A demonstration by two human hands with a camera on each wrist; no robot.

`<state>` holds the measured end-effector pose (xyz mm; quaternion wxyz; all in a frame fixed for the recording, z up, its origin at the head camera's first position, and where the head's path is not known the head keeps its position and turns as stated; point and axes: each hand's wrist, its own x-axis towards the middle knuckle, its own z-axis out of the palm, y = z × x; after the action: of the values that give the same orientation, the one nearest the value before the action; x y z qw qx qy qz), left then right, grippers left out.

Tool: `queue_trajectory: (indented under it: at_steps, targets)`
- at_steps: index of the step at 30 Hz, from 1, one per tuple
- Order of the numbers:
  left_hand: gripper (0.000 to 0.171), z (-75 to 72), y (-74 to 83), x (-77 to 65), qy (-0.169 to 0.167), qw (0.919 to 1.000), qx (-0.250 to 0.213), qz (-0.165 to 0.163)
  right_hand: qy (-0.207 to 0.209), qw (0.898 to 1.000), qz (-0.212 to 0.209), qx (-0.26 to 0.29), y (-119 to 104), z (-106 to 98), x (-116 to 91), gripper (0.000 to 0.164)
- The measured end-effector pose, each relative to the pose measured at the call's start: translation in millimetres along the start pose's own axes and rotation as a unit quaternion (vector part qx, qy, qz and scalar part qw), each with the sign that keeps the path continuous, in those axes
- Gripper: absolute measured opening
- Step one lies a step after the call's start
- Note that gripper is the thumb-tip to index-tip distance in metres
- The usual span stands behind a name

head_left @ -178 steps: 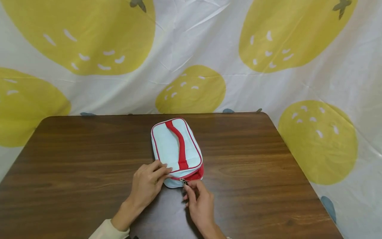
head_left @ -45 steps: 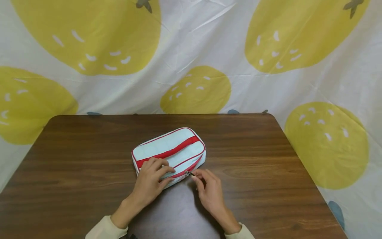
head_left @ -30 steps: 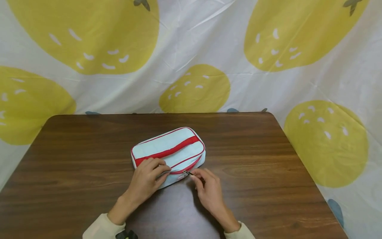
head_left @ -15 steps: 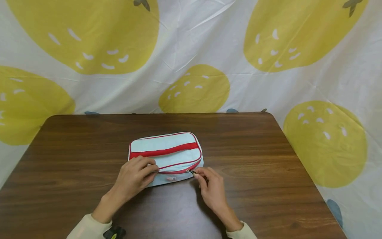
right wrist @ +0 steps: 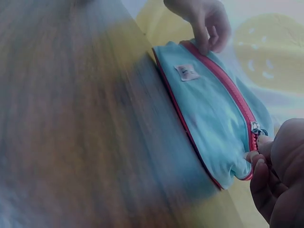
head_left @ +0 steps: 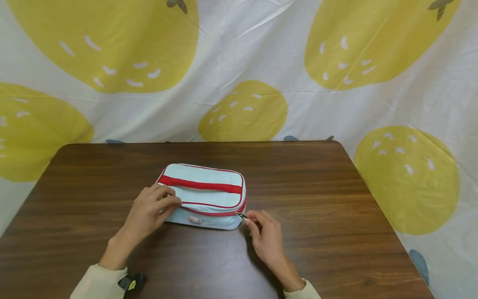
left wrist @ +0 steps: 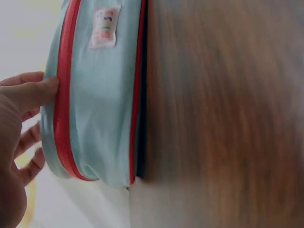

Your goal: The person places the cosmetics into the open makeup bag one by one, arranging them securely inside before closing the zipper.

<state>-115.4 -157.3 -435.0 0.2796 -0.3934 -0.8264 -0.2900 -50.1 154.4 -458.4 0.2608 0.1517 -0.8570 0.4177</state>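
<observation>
A pale blue zip bag [head_left: 209, 199] with red piping, a red handle strap [head_left: 201, 184] and a small printed label [head_left: 195, 220] lies on the table, its long side facing me. My left hand [head_left: 151, 209] pinches the lid's edge near the front left corner; in the left wrist view the thumb [left wrist: 38, 92] lies against the red zipper band [left wrist: 64, 109]. At the front right corner, thumb and forefinger of my right hand [head_left: 267, 236] pinch the dark zipper pull [head_left: 242, 215]. The metal slider [right wrist: 255, 127] shows in the right wrist view. The bag's far side is hidden.
The dark wood-grain table [head_left: 336, 216] reaches out on both sides of the bag. Behind it hangs a white cloth [head_left: 239, 62] printed with large yellow fruit. A black strap device [head_left: 132, 283] sits at my left wrist.
The bag has turned clockwise, from lengthwise away from me, then slanted, to nearly crosswise. My left hand has moved left along with it. The red gap seen 5.9 s ago no longer shows.
</observation>
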Motion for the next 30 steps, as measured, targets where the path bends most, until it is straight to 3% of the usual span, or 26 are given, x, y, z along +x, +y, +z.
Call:
queue_trajectory:
  at_steps: [4, 7, 14, 21, 25, 30]
  targets:
    - [0.034, 8.6, 12.2, 5.2, -0.01, 0.9999, 0.013, -0.001, 0.001, 1.0, 0.006, 0.006, 0.7, -0.1, -0.7, 0.016]
    - [0.041, 18.8, 24.7, 13.0, -0.015, 0.9999, 0.002, 0.007, 0.002, 1.0, 0.007, 0.004, 0.7, 0.3, -1.1, 0.017]
    - [0.035, 48.1, 53.5, 33.7, -0.021, 0.9996, -0.005, 0.017, 0.006, 1.0, 0.007, 0.004, -0.6, 3.2, -2.5, 0.016]
    - [0.027, 72.7, 71.5, 43.7, -0.018, 0.9994, 0.027, -0.012, 0.006, 1.0, -0.001, 0.005, -0.8, 4.7, -4.7, 0.016]
    - [0.021, 79.2, 75.8, 47.1, -0.029, 0.9987, 0.037, -0.023, 0.009, 1.0, -0.004, 0.003, -1.2, 5.5, -6.2, 0.016]
    - [0.017, 79.3, 75.2, 48.4, -0.032, 0.9976, 0.06, -0.009, 0.009, 1.0, -0.008, 0.006, -1.4, 5.9, -5.5, 0.015]
